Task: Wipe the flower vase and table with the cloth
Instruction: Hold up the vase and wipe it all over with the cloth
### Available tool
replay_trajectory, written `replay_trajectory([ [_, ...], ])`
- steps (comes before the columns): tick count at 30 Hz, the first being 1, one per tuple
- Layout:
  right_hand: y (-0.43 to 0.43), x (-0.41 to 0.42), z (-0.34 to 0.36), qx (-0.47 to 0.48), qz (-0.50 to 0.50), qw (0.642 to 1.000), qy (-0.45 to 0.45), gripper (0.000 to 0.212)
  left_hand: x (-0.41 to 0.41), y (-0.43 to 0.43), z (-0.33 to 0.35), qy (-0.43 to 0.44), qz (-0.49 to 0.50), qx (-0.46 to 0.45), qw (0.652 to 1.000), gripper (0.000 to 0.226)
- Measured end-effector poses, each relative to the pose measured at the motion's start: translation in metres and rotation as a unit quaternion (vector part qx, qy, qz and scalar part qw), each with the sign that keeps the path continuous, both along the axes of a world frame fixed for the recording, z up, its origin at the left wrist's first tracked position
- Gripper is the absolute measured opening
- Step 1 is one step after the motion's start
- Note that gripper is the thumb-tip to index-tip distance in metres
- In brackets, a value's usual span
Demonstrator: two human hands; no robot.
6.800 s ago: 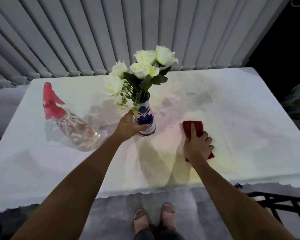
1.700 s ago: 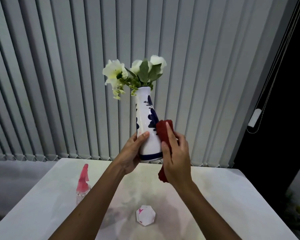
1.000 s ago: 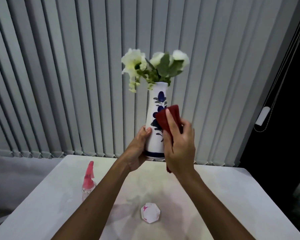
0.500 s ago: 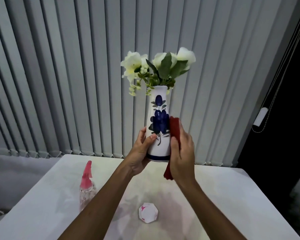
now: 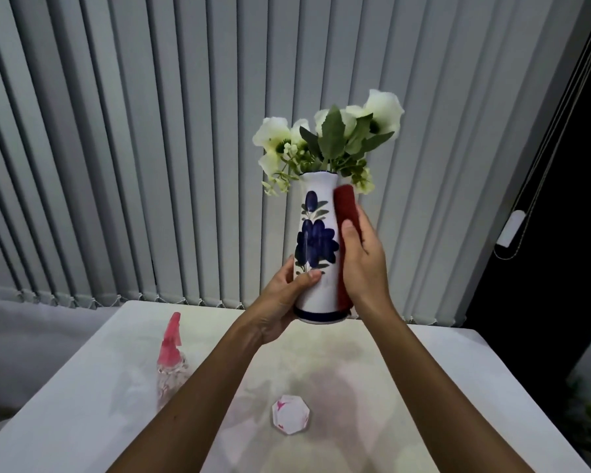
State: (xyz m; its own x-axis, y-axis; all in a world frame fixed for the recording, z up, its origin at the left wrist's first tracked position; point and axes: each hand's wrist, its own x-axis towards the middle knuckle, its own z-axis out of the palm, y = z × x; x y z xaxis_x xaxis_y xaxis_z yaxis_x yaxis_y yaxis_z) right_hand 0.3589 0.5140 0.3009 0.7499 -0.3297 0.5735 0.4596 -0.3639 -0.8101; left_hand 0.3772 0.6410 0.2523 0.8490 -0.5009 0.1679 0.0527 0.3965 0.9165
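I hold a white vase (image 5: pixel 316 240) with a blue flower pattern up in the air above the table (image 5: pixel 423 387). White flowers (image 5: pixel 335 134) with green leaves stand in it. My left hand (image 5: pixel 284 298) grips the vase near its base, thumb across the front. My right hand (image 5: pixel 362 257) presses a dark red cloth (image 5: pixel 346 206) against the vase's right side; the cloth reaches from just under the neck down towards the base. Part of the cloth is hidden behind the vase and my hand.
A clear spray bottle (image 5: pixel 171 363) with a pink trigger head stands on the table at the left. A small white octagonal coaster (image 5: pixel 290 414) with pink marks lies near the middle. Grey vertical blinds (image 5: pixel 151 148) hang behind the table. A dark opening lies at the right.
The cloth has slid up the vase's right side towards the neck. Earlier the vase stood on the table; my left hand has since lifted it and turned the blue flower to face me.
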Motion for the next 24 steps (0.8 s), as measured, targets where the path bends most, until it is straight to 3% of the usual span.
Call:
replay_trajectory([
  [4,0.004,-0.017,-0.043,0.033,0.001,0.999,0.025,0.050,-0.002,0.003,0.000,0.002,0.029,-0.012,1.000,0.051],
  [9,0.016,-0.036,-0.053,-0.183,-0.120,0.973,-0.077,0.050,-0.003,0.006,0.006,0.022,0.044,-0.026,0.998,0.047],
  [13,0.017,-0.024,-0.012,-0.237,-0.167,0.953,-0.090,0.052,-0.007,0.010,0.009,0.006,-0.003,-0.006,1.000,0.046],
  [17,0.013,-0.009,0.017,-0.174,-0.104,0.978,-0.043,0.051,-0.007,0.003,0.006,-0.020,-0.007,0.013,1.000,0.075],
  [21,0.005,0.000,0.001,-0.004,0.041,0.999,0.021,0.043,-0.004,0.005,0.004,-0.011,0.036,-0.021,0.999,0.061],
  [24,0.009,-0.014,-0.037,-0.017,0.023,0.999,0.024,0.047,-0.001,0.008,0.007,0.001,0.069,-0.037,0.997,0.056],
])
